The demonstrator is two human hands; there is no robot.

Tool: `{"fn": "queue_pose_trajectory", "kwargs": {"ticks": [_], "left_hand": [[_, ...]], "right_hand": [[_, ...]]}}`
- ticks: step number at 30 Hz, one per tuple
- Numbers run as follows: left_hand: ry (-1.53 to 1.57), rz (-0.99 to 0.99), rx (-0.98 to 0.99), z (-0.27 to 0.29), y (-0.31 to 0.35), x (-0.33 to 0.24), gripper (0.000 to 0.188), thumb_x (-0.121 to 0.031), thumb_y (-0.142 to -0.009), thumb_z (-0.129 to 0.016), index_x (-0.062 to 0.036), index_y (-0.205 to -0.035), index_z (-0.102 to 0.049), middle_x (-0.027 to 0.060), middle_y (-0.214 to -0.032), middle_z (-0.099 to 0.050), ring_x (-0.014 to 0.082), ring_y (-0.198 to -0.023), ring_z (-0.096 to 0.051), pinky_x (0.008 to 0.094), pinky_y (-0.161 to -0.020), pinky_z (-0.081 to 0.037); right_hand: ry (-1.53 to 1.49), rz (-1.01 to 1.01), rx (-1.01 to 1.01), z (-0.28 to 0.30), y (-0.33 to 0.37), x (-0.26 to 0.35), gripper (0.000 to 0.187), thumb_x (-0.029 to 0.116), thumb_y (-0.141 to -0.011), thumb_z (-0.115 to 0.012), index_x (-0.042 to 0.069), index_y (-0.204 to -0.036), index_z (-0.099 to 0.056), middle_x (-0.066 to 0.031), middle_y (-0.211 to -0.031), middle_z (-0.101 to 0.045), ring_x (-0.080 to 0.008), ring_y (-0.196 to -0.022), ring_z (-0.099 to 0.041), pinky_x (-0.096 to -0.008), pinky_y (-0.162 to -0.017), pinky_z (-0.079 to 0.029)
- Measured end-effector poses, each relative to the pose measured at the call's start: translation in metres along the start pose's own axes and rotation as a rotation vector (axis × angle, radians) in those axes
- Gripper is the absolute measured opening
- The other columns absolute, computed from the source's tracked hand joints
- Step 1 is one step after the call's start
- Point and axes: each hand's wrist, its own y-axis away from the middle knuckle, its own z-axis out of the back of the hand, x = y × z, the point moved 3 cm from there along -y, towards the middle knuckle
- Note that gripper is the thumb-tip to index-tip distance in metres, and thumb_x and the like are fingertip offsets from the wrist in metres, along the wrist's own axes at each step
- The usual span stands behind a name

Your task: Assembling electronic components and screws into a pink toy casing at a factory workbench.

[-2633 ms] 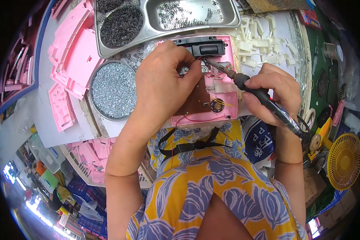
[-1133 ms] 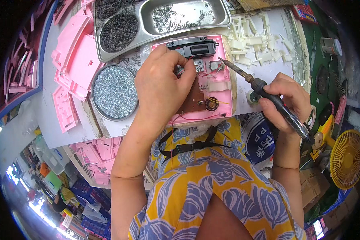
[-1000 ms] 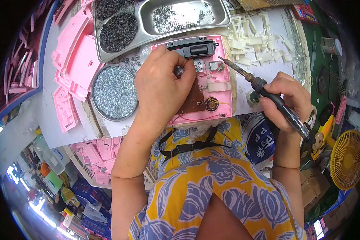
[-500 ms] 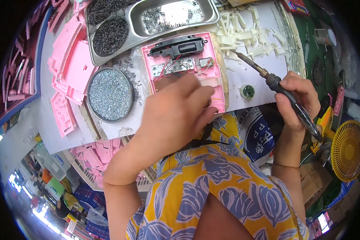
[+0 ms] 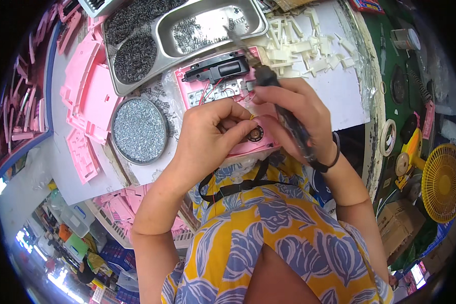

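A pink plastic housing [image 5: 268, 143] lies on the table in front of me. It holds a black plastic module [image 5: 215, 69], a silver metal plate [image 5: 215, 92], thin red wires and a small round speaker [image 5: 256, 133]. My left hand [image 5: 213, 133] is closed over the housing, thumb and fingers pinching a thin yellow wire [image 5: 252, 116] beside the speaker. My right hand [image 5: 301, 109] grips a soldering iron [image 5: 266, 77] by its dark handle. The iron slants up and left, its blurred tip above the metal tray's edge. Right-hand fingers hide part of the housing's right side.
A metal tray [image 5: 159, 28] of small dark springs stands behind the housing. Left are a round dish [image 5: 139, 130] of screws and pink plastic parts [image 5: 88, 83]. White plastic pieces [image 5: 309, 48] lie at back right. A yellow fan [image 5: 441, 182] stands far right.
My right hand has brought the soldering iron left, from beside the housing to over it. My left hand has pulled back slightly and pinches the wire; the speaker now shows.
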Motion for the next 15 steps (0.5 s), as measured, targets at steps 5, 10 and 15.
{"fn": "queue_pose_trajectory", "kwargs": {"ticks": [5,10,15], "left_hand": [[-0.008,-0.025,-0.018,0.0,0.001,0.001,0.009,-0.002,-0.091,-0.074,0.0038,-0.097,-0.069,0.0056,-0.085,-0.073,0.0099,-0.077,-0.071,0.0233,-0.068,-0.058],[0.178,-0.129,-0.113,-0.006,0.0,0.011,0.007,-0.001,-0.088,-0.074,0.0027,-0.092,-0.071,0.0079,-0.076,-0.072,0.0086,-0.062,-0.065,0.0254,-0.056,-0.051],[-0.143,-0.322,-0.053,-0.003,0.0,0.002,0.007,0.001,-0.088,-0.071,0.0027,-0.094,-0.07,0.0092,-0.085,-0.069,0.0161,-0.073,-0.068,0.0285,-0.065,-0.054]], "right_hand": [[-0.038,0.02,0.006,-0.01,-0.002,-0.002,0.055,-0.011,-0.078,-0.072,0.01,-0.128,-0.066,-0.0114,-0.106,-0.061,-0.0203,-0.084,-0.067,-0.0289,-0.07,-0.054],[0.018,-0.022,0.015,-0.006,0.012,0.0,0.05,-0.006,-0.08,-0.074,0.007,-0.127,-0.066,-0.0115,-0.106,-0.061,-0.0196,-0.082,-0.067,-0.0285,-0.07,-0.054],[0.04,0.05,-0.009,0.034,0.023,0.007,0.037,0.0,-0.079,-0.077,0.001,-0.114,-0.068,-0.0112,-0.094,-0.063,-0.0204,-0.079,-0.063,-0.0329,-0.075,-0.052]]}}
